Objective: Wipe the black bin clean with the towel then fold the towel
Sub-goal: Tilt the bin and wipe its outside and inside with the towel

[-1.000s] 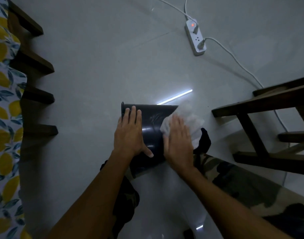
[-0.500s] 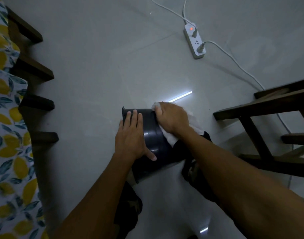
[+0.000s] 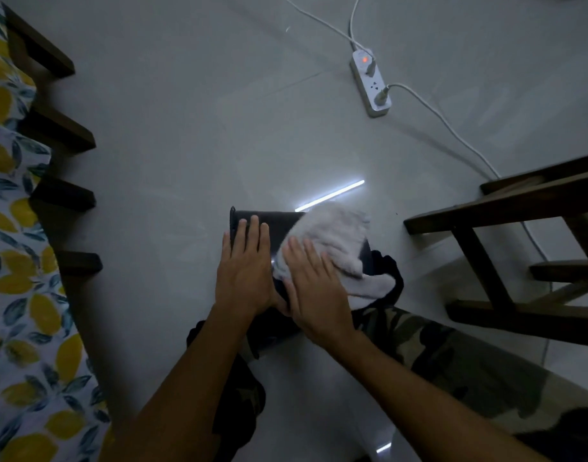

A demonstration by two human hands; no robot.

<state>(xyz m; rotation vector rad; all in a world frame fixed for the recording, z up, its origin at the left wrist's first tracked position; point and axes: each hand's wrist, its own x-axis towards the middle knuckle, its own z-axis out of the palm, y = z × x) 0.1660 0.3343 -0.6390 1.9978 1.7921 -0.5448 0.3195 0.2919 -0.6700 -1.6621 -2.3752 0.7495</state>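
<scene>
The black bin (image 3: 279,225) lies on its side on the grey floor between my legs, its rim toward the far left. My left hand (image 3: 246,271) rests flat on the bin's upper left side, fingers together, steadying it. A white towel (image 3: 332,238) is draped over the bin's right side and trails down to the right. My right hand (image 3: 312,291) presses flat on the towel's near edge, palm down against the bin.
A white power strip (image 3: 371,83) with plugged cables lies on the floor at the back. A dark wooden frame (image 3: 506,211) stands to the right. On the left is a lemon-print cushion (image 3: 16,295) on wooden slats. My camouflage trouser leg (image 3: 452,355) lies lower right.
My right hand has drawn the towel back from the bin's far rim toward me, spreading it over the bin's right side. The left hand has stayed in place on the bin.
</scene>
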